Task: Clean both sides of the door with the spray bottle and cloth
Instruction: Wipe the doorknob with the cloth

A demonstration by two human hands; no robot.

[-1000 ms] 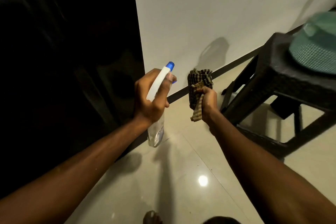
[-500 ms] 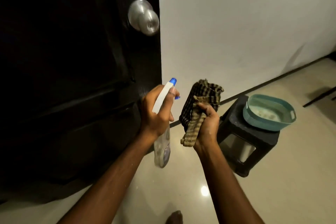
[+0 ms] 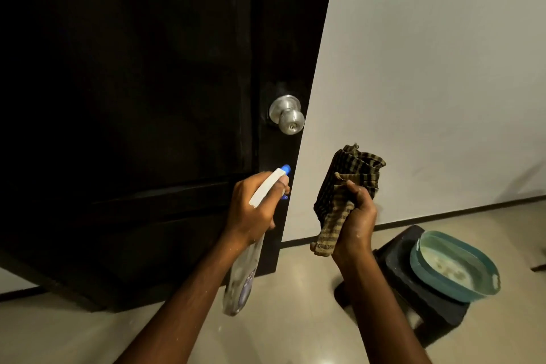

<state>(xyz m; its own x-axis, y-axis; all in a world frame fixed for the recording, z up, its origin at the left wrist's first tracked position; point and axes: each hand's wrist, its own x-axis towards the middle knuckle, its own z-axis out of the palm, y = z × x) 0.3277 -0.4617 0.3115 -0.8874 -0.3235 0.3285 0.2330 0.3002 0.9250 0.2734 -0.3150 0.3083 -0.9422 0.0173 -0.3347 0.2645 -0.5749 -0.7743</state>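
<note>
Gripping spray bottle [image 3: 243,281] in left hand [image 3: 251,210], fingers curled round neck; bunching checked cloth [image 3: 345,183] in right hand [image 3: 354,221], fist tight, just beside bottle. Probably pre-spray step on this face, calling next for squeezing a burst at door [image 3: 133,97], then flattening cloth and wiping. Nozzle [image 3: 285,169] near door's free edge, pointing up toward knob [image 3: 286,115] above. Cloth clear of door, wall [image 3: 428,68] behind. Far side not visible.

door [image 3: 133,97] cut off @ top/left, bottle [image 3: 243,275] label blurry
</note>
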